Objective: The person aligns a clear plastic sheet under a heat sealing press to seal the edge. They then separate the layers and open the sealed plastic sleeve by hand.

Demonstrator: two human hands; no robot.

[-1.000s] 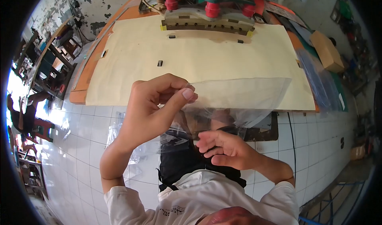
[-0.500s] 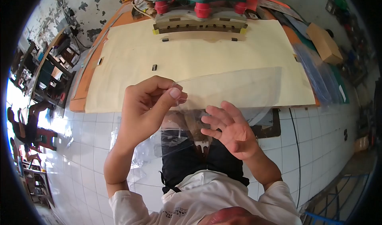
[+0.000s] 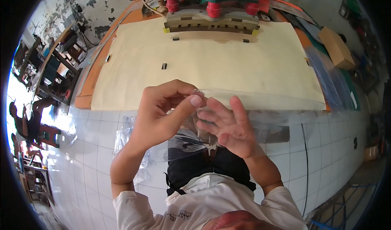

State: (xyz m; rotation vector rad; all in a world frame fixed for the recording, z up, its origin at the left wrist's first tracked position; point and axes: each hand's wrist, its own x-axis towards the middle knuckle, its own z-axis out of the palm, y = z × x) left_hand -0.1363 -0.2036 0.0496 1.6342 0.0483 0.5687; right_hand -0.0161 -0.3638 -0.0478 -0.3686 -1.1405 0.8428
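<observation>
Between thumb and fingers, my left hand (image 3: 169, 112) pinches the edge of a clear plastic sheet (image 3: 260, 101), which stretches to the right along the table's front edge. My right hand (image 3: 230, 128) is just right of it, palm up with fingers spread, close to the sheet; whether it touches the film I cannot tell. More crumpled clear plastic hangs below my left hand, over the dark shorts. Beyond the hands lies a cream board (image 3: 211, 63) with small black blocks (image 3: 164, 66) on it.
At the table's back stands a green machine with red mounts (image 3: 214, 10) above a metal bar (image 3: 211, 25). A cardboard box (image 3: 336, 48) and clear plastic sheets (image 3: 328, 75) lie at the right. Another person (image 3: 22, 118) sits at the far left.
My right hand has come up from below and closer to my left hand, its fingers spreading. The sheet's right part has dropped lower and spreads farther right.
</observation>
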